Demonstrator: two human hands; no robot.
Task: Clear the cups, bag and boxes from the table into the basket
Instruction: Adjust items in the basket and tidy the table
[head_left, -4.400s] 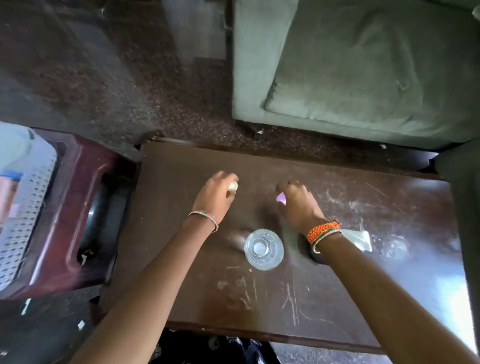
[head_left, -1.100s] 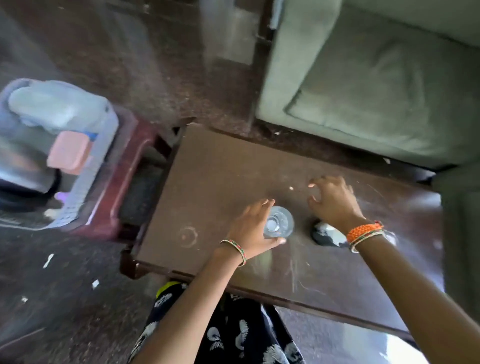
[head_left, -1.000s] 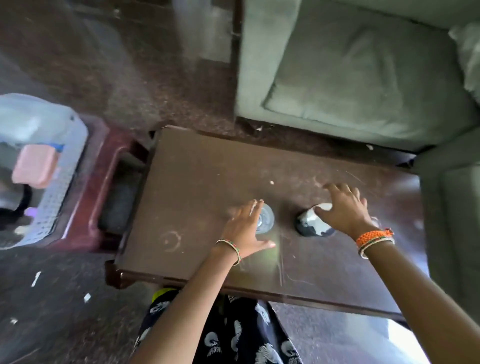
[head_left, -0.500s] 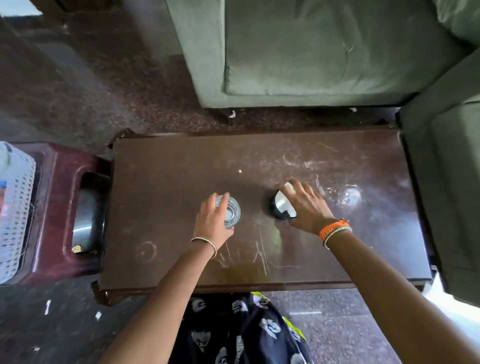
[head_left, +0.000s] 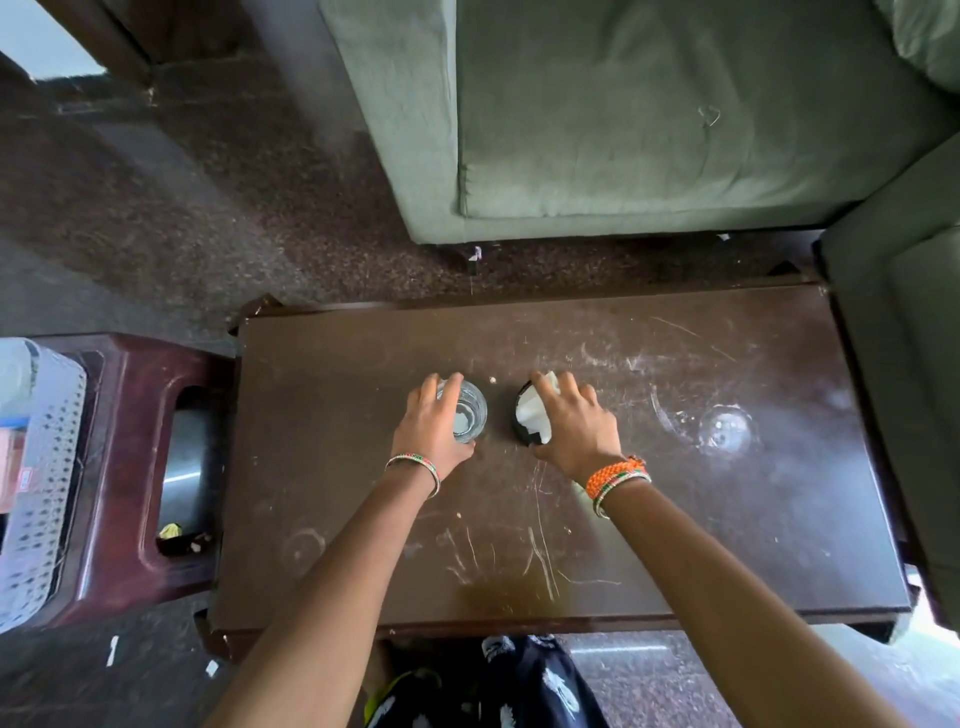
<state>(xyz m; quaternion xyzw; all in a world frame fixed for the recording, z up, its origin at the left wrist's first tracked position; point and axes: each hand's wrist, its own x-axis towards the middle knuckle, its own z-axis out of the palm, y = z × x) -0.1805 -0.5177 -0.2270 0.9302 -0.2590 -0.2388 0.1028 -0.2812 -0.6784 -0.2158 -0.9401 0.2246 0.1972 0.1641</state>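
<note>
Both hands have closed onto their cups since the earlier view, left hand (head_left: 434, 426) on the clear glass tumbler (head_left: 466, 418), right hand (head_left: 574, 426) on the black round cup (head_left: 525, 418) stuffed with white paper.

Glass looks hard, smooth and breakable, so a wrap round its wall suits; left fingers (head_left: 447, 384) curl about it, and right fingers (head_left: 545, 384) grip the black cup's rim. Another clear glass (head_left: 724, 428) stands well apart to the right. Both held cups sit mid dark wooden table (head_left: 322, 467), far from its edges; the white perforated basket (head_left: 41, 483) waits left, on the maroon stool (head_left: 122, 467).
</note>
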